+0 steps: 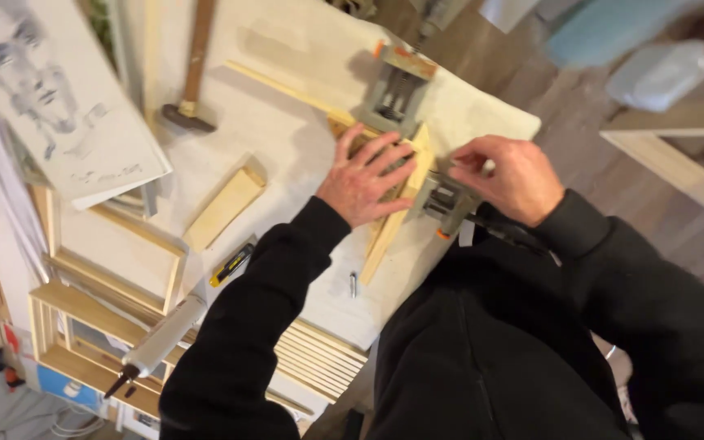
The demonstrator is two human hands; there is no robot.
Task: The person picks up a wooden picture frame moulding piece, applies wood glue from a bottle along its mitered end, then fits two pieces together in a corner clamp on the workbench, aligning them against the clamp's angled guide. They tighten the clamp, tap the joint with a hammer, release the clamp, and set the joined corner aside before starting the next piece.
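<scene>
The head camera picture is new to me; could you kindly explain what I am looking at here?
This single view comes from a camera worn on a person's head, looking down at their own bare hands; there is no machine. The left hand presses flat on pale wooden frame strips meeting at a corner on the white-covered worktable. The right hand grips a grey metal corner clamp with orange tips; a second like clamp sits beyond. Nearby lie a wooden-handled hammer, a loose pale wooden block and a white glue gun.
</scene>
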